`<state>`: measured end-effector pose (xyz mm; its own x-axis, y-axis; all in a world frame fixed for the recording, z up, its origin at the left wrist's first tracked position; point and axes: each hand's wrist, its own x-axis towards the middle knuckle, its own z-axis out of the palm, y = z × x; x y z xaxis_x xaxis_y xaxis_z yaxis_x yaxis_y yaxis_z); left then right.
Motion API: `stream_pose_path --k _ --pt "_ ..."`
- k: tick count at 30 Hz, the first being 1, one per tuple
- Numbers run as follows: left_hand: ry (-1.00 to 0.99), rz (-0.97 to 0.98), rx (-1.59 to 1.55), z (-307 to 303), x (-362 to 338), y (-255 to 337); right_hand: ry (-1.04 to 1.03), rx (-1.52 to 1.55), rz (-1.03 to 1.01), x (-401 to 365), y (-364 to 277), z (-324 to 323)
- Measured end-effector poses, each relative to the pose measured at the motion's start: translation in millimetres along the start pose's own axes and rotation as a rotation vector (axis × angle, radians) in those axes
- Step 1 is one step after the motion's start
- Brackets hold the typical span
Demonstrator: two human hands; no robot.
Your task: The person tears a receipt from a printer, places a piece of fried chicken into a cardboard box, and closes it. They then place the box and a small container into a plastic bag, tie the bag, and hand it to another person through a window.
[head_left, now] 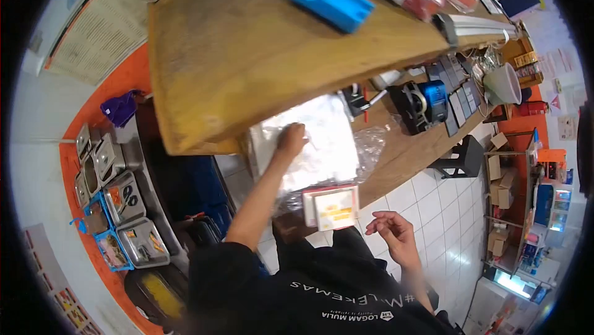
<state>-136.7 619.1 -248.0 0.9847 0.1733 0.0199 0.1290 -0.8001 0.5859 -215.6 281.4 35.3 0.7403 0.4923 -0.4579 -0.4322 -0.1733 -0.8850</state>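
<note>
My left hand [292, 139] rests on a stack of white, shiny plastic sheets [328, 149] on the lower wooden surface. Its fingers are curled together, and whatever they pinch is too small to make out. Near my body, a small stack of white cards or packets with yellow print and a red border [334, 209] lies at the near edge of the sheets. Right of these packets, my right hand [396, 236] hangs in the air above the tiled floor, fingers bent but apart, holding nothing. Crumpled clear plastic [371, 146] lies beside the sheets.
A raised wooden shelf [247, 44] overhangs the sheets, with a blue plastic object [329, 2] on top. Farther right on the lower surface is a black and blue device [424, 103]. A black stool [461, 158] stands on the floor. Metal trays [143, 242] are at the left.
</note>
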Motion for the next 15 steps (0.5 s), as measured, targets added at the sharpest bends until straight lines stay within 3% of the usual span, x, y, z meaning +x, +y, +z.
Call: stream_pose_path --k 1,3,6,8,10,11,13,15 --pt "-0.083 0.045 -0.02 -12.4 4.8 4.4 0.01 0.019 0.004 -8.1 2.8 -25.2" --pt "-0.276 -0.05 0.083 -47.5 10.1 36.8 0.035 -0.007 -0.024 -13.5 5.4 -85.4" --pt "-0.334 -0.076 -0.077 -44.9 16.3 25.9 0.156 0.007 -0.087 -21.7 6.4 -158.7" --pt "-0.115 0.154 0.101 -37.0 13.8 19.9 0.229 0.016 -0.137 -31.3 -8.7 -203.8" --pt "0.104 0.063 0.206 -31.8 4.2 20.6 0.246 0.008 -0.146 -35.2 -18.0 -237.8" --pt "0.151 -0.016 0.325 -40.2 3.6 40.5 0.249 0.015 -0.154 -32.0 -19.8 -249.6" --pt "0.46 -0.074 0.311 -58.1 6.0 77.9 0.234 0.029 -0.171 -25.7 -20.5 -265.3" --pt "0.622 -0.1 0.272 -81.7 14.7 122.1 0.207 0.032 -0.177 -14.5 -13.2 -272.6"
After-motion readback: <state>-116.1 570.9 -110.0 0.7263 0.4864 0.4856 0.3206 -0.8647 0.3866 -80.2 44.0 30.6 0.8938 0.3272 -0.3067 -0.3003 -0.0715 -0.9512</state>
